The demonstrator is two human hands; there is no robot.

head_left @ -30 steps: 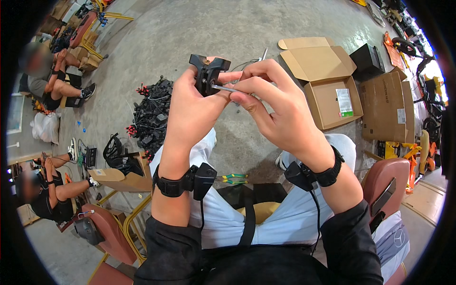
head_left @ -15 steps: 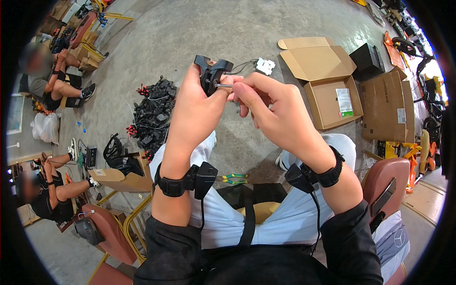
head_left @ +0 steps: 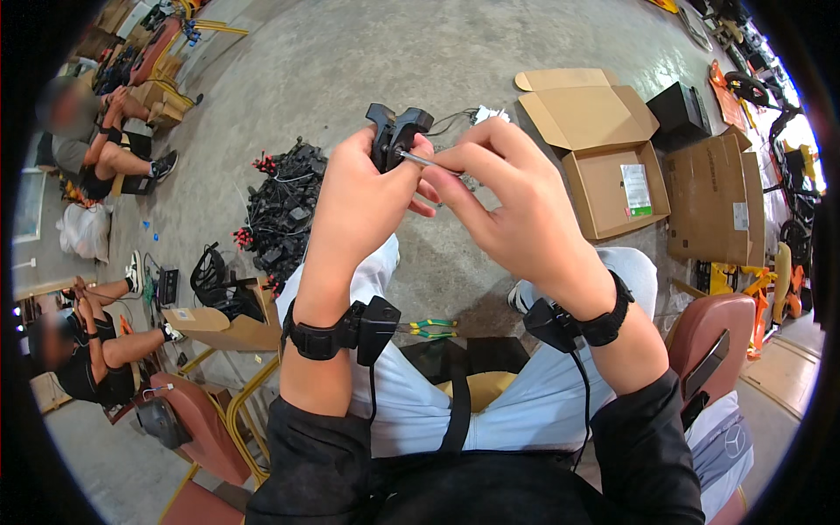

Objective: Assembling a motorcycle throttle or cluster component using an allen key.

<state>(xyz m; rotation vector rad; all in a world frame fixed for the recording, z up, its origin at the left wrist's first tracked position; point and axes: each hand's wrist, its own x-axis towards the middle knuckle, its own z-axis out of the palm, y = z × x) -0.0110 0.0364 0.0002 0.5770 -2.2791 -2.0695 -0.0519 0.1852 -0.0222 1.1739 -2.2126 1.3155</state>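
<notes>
In front of me, above my knees, my left hand (head_left: 360, 206) is closed around a black plastic part (head_left: 400, 133) with a forked top. A thin metal rod (head_left: 422, 161) meets the side of this part with its tip. The rod's other end is pinched between the thumb and fingers of my right hand (head_left: 522, 203); whether it is a hex key or a screwdriver shaft cannot be made out. Black strapped devices sit on both my wrists.
Black parts with cables lie in a pile (head_left: 284, 206) on the floor at left. An open cardboard box (head_left: 582, 122) and a closed carton (head_left: 710, 197) stand at right. Green-yellow pliers (head_left: 433, 328) lie between my legs. Two seated people are at far left.
The rod has tilted, its held end now lower than its tip. My right-hand fingers have shifted and spread on it. The black part has moved slightly right.
</notes>
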